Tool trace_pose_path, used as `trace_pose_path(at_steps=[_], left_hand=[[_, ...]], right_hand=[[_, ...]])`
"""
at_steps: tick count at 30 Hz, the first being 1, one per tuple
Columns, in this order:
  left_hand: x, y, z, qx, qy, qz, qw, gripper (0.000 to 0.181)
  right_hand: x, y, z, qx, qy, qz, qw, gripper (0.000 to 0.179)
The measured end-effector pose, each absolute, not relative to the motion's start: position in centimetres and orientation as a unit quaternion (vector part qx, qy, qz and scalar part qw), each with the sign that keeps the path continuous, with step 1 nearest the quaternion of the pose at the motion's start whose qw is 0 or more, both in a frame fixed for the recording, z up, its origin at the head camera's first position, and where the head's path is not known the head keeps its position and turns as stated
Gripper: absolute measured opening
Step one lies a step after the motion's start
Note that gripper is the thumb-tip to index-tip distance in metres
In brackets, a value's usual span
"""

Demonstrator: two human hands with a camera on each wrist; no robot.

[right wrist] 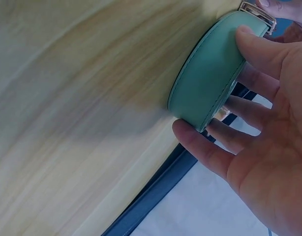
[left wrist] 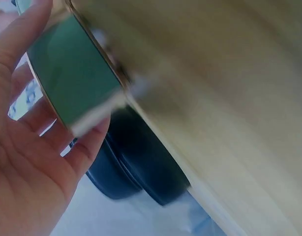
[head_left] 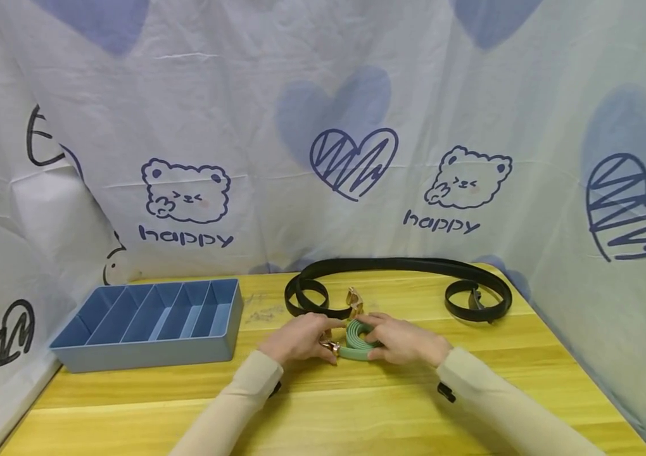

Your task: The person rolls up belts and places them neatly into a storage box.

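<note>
A light green belt (head_left: 354, 354), wound into a flat coil, stands on edge on the table between both hands. Its gold buckle (head_left: 331, 346) pokes out at the coil's left side. My left hand (head_left: 300, 339) grips the buckle end, thumb on the near side and fingers behind; the left wrist view shows the green strap (left wrist: 72, 69) between them. From the right, my right hand (head_left: 405, 342) holds the coil (right wrist: 210, 69), its thumb pressed on the outer turn and its fingers around the far side. Just behind the coil is the gold buckle (head_left: 355, 302) of a black belt.
The black belt (head_left: 391, 265) stretches along the table's back, with a loop at either end. A blue-grey box (head_left: 146, 358) with several compartments stands at the left. Behind the wooden table (head_left: 346, 418) hangs a white printed cloth (head_left: 266, 126).
</note>
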State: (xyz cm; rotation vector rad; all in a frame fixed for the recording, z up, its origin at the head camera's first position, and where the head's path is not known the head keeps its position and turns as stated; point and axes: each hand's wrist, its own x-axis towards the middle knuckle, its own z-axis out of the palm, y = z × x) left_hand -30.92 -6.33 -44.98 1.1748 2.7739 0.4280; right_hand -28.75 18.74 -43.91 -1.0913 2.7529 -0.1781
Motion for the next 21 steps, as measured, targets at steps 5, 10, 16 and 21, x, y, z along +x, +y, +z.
trace_pose_path(at_steps=[5, 10, 16, 21], left_hand=[[-30.6, -4.8, -45.3, 0.417, 0.900, 0.123, 0.042, 0.071], [-30.7, -4.2, -45.5, 0.415, 0.901, 0.120, 0.048, 0.064], [-30.8, -4.1, -45.4, 0.409, 0.900, 0.137, 0.057, 0.060], [-30.7, -3.5, -45.3, 0.424, 0.895, 0.136, 0.034, 0.046]], right_hand=[[-28.8, 19.0, -43.7, -0.380, 0.918, -0.068, 0.091, 0.041], [-29.1, 19.3, -43.3, -0.402, 0.907, -0.069, 0.100, 0.042], [-29.4, 19.4, -43.2, -0.406, 0.903, -0.067, 0.120, 0.040], [-29.0, 18.8, -43.5, -0.396, 0.910, -0.073, 0.104, 0.039]])
